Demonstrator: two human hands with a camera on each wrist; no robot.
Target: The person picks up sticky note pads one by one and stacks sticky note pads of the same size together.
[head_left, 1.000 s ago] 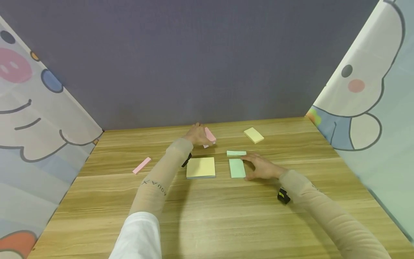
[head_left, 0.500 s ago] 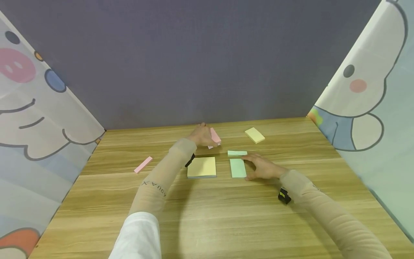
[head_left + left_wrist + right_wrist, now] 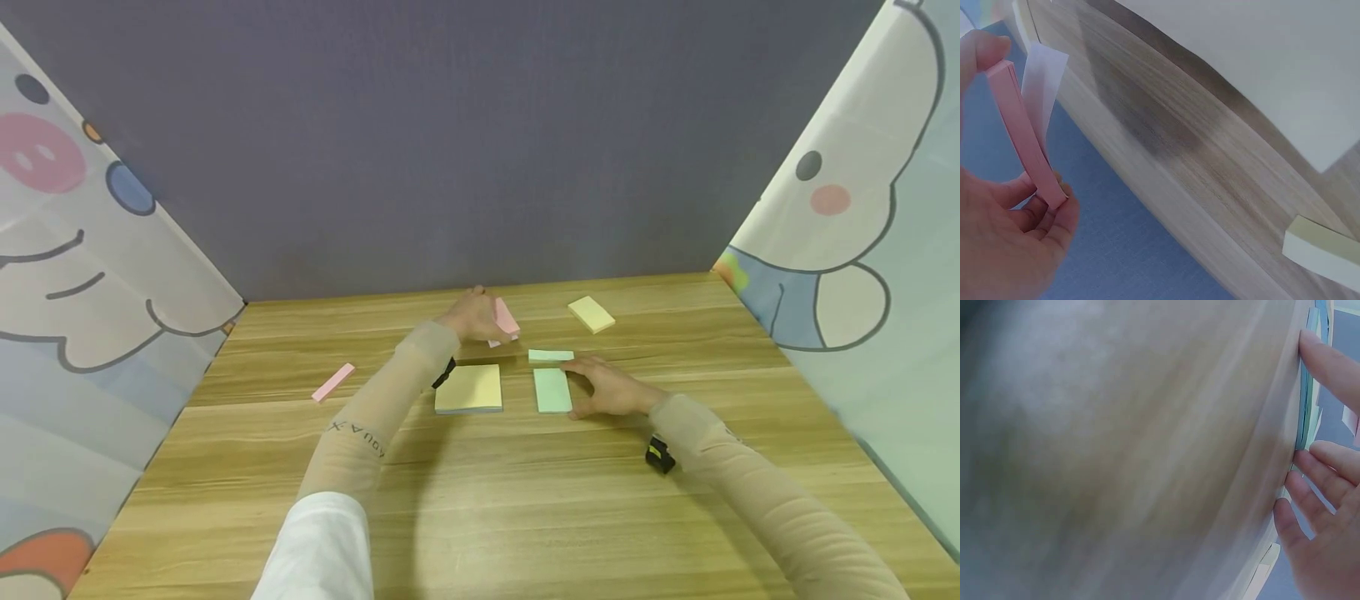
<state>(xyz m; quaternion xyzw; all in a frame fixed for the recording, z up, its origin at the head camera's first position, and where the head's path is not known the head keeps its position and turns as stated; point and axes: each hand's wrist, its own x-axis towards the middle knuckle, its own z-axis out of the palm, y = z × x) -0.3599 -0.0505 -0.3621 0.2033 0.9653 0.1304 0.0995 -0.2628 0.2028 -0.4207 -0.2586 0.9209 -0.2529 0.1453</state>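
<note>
My left hand [image 3: 474,317] pinches a pink sticky note pad [image 3: 506,317] near the back of the table, thumb at one end and fingers at the other. In the left wrist view the pink pad [image 3: 1019,125] stands tilted, with a pale loose sheet [image 3: 1044,78] sticking out behind it. My right hand [image 3: 609,388] spans a green sticky note pad [image 3: 552,390] on the table, its thumb at the near end and its fingertips at the far end. A narrow pale green note strip [image 3: 551,356] lies just beyond that pad.
A large yellow pad [image 3: 468,387] with a bluish lower edge lies between the arms. A small yellow pad [image 3: 591,314] sits at the back right. A pink strip [image 3: 333,382] is left of the left forearm. A dark panel [image 3: 480,150] rises behind the wooden table [image 3: 525,517].
My left hand has moved to the right with the pink sticky note pad. The right hand has stayed at the green pad. The view has shifted slightly.
</note>
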